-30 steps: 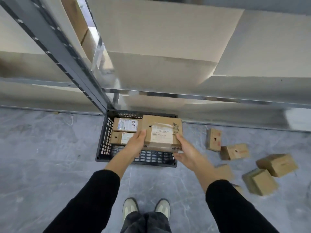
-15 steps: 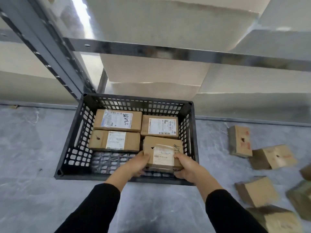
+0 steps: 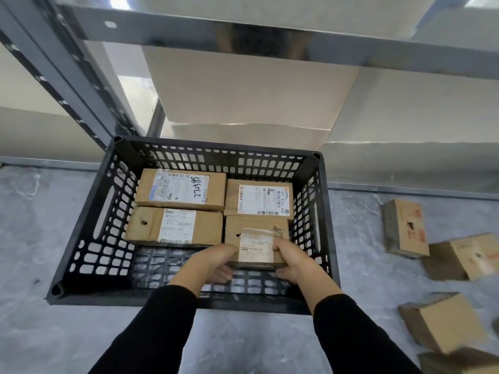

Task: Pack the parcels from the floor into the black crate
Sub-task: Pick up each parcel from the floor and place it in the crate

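Parcel inside black crate, near corners held by left grip and right grip, both curled round it.

Clock taken from centre of black crate. Top open, entry from above free. Inside, far-left parcel at 11, far-right parcel at 1, mid-left parcel at 9, all flat, packed side by side. At 4 sits the held parcel, with left hand and right hand gripping its near corners. Only free mesh floor at 7, a strip along near wall. Overhead, shelf beam at 12, shelf upright slanting at 10. On floor, loose parcels block 3 to 5; 8 to 9 open.
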